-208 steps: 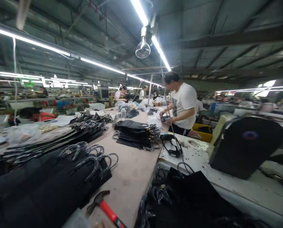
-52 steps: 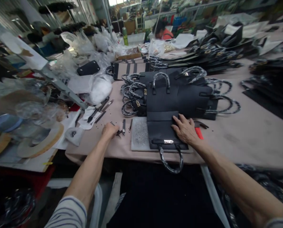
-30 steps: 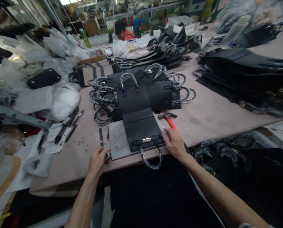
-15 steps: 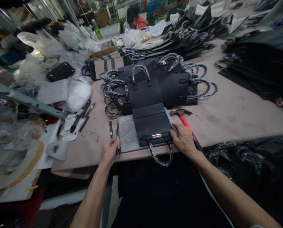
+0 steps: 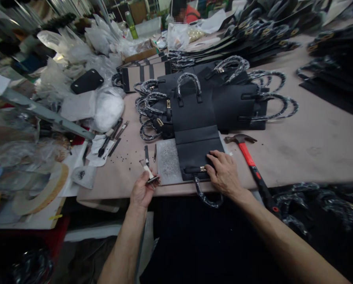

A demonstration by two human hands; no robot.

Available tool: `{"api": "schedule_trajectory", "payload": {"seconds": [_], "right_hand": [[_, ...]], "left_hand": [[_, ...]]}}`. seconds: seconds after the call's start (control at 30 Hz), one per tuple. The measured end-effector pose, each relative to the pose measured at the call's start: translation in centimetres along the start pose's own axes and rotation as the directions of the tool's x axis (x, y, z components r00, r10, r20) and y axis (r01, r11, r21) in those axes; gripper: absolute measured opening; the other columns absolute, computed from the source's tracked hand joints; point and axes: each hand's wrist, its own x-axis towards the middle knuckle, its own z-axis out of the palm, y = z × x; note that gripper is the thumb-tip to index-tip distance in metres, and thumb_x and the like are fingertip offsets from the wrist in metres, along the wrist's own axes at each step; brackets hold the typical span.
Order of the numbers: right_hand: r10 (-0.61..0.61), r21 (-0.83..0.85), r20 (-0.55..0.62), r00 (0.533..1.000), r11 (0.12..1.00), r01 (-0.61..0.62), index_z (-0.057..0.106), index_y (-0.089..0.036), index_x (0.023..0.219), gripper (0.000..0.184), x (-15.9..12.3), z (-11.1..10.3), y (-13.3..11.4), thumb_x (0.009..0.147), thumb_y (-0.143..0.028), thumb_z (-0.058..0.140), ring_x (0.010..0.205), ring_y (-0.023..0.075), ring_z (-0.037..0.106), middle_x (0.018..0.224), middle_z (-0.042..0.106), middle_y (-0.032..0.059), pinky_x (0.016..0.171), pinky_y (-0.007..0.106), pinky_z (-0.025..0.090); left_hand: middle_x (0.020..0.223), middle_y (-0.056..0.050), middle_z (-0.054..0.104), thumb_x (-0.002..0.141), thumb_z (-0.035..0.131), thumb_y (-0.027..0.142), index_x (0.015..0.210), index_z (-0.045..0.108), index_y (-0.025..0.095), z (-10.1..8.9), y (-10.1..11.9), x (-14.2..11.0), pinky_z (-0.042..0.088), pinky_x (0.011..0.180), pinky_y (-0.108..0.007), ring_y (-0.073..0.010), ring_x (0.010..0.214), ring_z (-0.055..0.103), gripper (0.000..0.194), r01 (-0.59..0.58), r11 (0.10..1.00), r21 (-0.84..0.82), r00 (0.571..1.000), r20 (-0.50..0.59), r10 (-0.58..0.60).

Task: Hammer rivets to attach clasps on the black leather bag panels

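My left hand (image 5: 142, 192) is closed on a slim metal tool wrapped in white tape (image 5: 148, 171), held up over the table's front edge; its exact kind is unclear. A black handbag panel (image 5: 196, 148) lies unfolded across a grey slab (image 5: 167, 159). On it rests my right hand (image 5: 225, 172), fingers stretched flat and thumb beside the gold clasp (image 5: 203, 169), partly covering it. The panel's plastic-wrapped handle (image 5: 203, 197) hangs over the edge. Left of the slab lie a flat dark strip (image 5: 147, 154) and a thin pointed tool (image 5: 155, 153).
A red-handled claw hammer (image 5: 246, 155) lies right of the panel. Stacked black bag panels (image 5: 232, 102) with wrapped handles are behind. Several tools (image 5: 114, 136) and plastic bags (image 5: 108, 108) sit left. A roll of tape (image 5: 56, 183) is nearby. Another person (image 5: 192, 15) is at the back.
My left hand has lifted the white-taped tool from beside the slab and tilted it. My right hand has slid inward from the panel's right edge onto its surface. The view has shifted left.
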Motion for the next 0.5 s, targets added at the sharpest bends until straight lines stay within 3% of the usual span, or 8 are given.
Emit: {"api": "schedule_trajectory", "payload": {"seconds": [0.23,0.4,0.5], "right_hand": [[-0.051,-0.040,-0.016,0.999,0.998,0.051,0.064,-0.014,0.126,0.036,-0.2,0.2,0.4,0.103,-0.037,0.047,0.122,0.0351,0.055,0.134,0.061,0.0171,0.102,0.052,0.044],[-0.019,-0.005,-0.010,1.000,1.000,0.019,0.064,-0.016,0.126,0.035,0.2,0.9,0.3,0.102,-0.035,0.048,0.120,0.0350,0.055,0.134,0.061,0.0162,0.102,0.053,0.044],[0.034,0.049,-0.001,0.999,0.998,-0.034,0.064,-0.017,0.126,0.033,0.6,1.0,0.1,0.100,-0.032,0.051,0.124,0.0349,0.053,0.135,0.061,0.0164,0.106,0.055,0.042]], "left_hand": [[0.082,-0.003,0.073,0.060,0.100,0.034,0.088,0.067,0.014,2.1,-0.9,0.1,0.065,0.078,-0.038,-0.0249,0.087,0.075,0.048,-0.070,0.997,-0.033,0.973,0.216,0.075],[0.086,-0.005,0.075,0.060,0.100,0.038,0.088,0.065,0.015,2.4,-1.1,0.1,0.064,0.077,-0.040,-0.0292,0.094,0.075,0.050,-0.144,0.985,0.091,0.958,0.261,0.115],[0.085,-0.007,0.074,0.060,0.099,0.040,0.087,0.066,0.013,2.8,-1.2,0.4,0.062,0.073,-0.033,-0.0264,0.089,0.074,0.051,-0.269,0.938,0.216,0.940,0.270,0.208]]}}
